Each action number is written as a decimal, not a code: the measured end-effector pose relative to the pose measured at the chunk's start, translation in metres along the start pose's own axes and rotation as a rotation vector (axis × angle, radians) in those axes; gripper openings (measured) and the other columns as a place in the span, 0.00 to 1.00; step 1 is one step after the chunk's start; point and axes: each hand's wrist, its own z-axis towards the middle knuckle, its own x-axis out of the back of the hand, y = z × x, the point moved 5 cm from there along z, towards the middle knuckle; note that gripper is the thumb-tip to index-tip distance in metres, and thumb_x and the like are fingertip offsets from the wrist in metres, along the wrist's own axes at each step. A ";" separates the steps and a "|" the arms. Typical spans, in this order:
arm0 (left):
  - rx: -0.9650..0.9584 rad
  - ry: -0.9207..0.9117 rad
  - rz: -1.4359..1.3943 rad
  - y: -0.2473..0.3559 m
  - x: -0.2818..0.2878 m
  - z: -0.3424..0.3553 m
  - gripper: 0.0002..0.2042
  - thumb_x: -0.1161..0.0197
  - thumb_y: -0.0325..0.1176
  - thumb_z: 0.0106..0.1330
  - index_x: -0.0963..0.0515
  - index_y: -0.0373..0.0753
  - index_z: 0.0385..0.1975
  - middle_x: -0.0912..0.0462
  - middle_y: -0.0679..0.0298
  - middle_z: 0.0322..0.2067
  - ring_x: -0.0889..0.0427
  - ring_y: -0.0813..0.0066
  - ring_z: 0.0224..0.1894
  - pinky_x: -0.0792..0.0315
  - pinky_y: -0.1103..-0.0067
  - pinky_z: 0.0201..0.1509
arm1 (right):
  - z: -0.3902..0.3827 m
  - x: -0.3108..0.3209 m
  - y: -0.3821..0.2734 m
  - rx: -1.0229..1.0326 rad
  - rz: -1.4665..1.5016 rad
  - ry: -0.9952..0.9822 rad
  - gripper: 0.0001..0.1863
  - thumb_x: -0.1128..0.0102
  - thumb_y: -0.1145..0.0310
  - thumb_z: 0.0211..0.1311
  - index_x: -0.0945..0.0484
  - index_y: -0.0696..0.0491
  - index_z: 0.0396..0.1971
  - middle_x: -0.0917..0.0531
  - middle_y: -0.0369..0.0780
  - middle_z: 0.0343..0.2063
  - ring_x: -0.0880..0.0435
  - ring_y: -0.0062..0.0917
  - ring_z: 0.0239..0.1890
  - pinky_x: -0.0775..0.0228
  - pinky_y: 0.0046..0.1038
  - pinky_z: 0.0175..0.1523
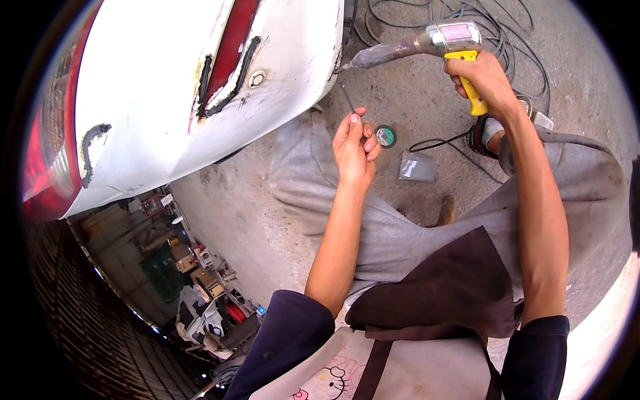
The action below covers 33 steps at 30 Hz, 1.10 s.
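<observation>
While the person sits low beside the white bumper (273, 50), a flat, glossy grey packet (417, 168) lies on the concrete between their legs, and from here I can't make out what is in it. Over to the left, brown boxes (185, 261) sit in a heap of clutter, too small and jumbled for me to see their contents. Near the packet a round green-and-black disc (385, 137) rests on the floor.

The right hand (488, 81) has its fingers curled firmly around the yellow handle of a metal hot-air gun (421, 41). The gun's barrel reaches out leftward, well beyond those fingers, its nozzle at the bumper's edge; whether the two touch, I can't tell. In the left hand (355, 147), thumb and fingers are pinched together on a thin dark rod (349, 99), which sticks up past the fingertips, its far end just below the nozzle. Rough black strips (241, 77) edge the red gap in the bumper, and cables (497, 33) lie looped behind the gun.
</observation>
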 end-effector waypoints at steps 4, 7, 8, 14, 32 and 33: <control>-0.014 0.007 0.000 0.001 -0.001 -0.004 0.12 0.49 0.37 0.73 0.31 0.38 0.50 0.32 0.66 0.25 0.39 0.84 0.19 0.45 0.88 0.18 | -0.001 -0.001 -0.005 -0.004 -0.043 -0.016 0.09 0.40 0.66 0.48 0.27 0.56 0.24 0.27 0.34 0.15 0.29 0.16 0.15 0.37 0.20 0.21; -0.016 0.023 -0.017 0.002 -0.005 -0.006 0.12 0.49 0.37 0.73 0.31 0.38 0.49 0.33 0.67 0.25 0.39 0.84 0.19 0.46 0.88 0.18 | -0.002 -0.007 -0.008 0.007 -0.021 -0.023 0.09 0.41 0.66 0.47 0.27 0.56 0.23 0.27 0.34 0.14 0.29 0.16 0.15 0.38 0.20 0.21; -0.022 0.021 -0.020 0.002 -0.005 -0.006 0.12 0.49 0.37 0.73 0.31 0.38 0.49 0.33 0.67 0.25 0.39 0.84 0.19 0.46 0.88 0.18 | -0.001 -0.009 -0.007 0.010 -0.022 -0.031 0.09 0.41 0.67 0.47 0.27 0.56 0.22 0.27 0.34 0.14 0.29 0.16 0.15 0.38 0.20 0.21; -0.038 0.023 -0.033 0.005 -0.004 -0.005 0.12 0.49 0.38 0.73 0.31 0.38 0.49 0.33 0.67 0.25 0.39 0.85 0.19 0.45 0.88 0.18 | -0.004 -0.015 -0.007 0.041 -0.001 -0.030 0.09 0.41 0.66 0.46 0.27 0.57 0.20 0.27 0.35 0.14 0.30 0.16 0.14 0.38 0.20 0.20; -0.020 0.022 -0.109 0.005 -0.013 0.003 0.11 0.50 0.38 0.73 0.32 0.39 0.48 0.34 0.67 0.26 0.39 0.83 0.21 0.44 0.86 0.20 | -0.006 0.000 -0.014 0.036 -0.064 0.011 0.09 0.41 0.65 0.45 0.28 0.56 0.18 0.27 0.34 0.13 0.30 0.16 0.14 0.38 0.21 0.20; -0.020 0.019 -0.123 0.004 -0.011 0.005 0.11 0.49 0.38 0.73 0.32 0.39 0.48 0.33 0.67 0.25 0.38 0.83 0.21 0.43 0.85 0.19 | -0.008 0.001 -0.015 0.035 -0.060 0.016 0.10 0.41 0.65 0.45 0.28 0.56 0.18 0.27 0.34 0.14 0.30 0.16 0.14 0.38 0.21 0.20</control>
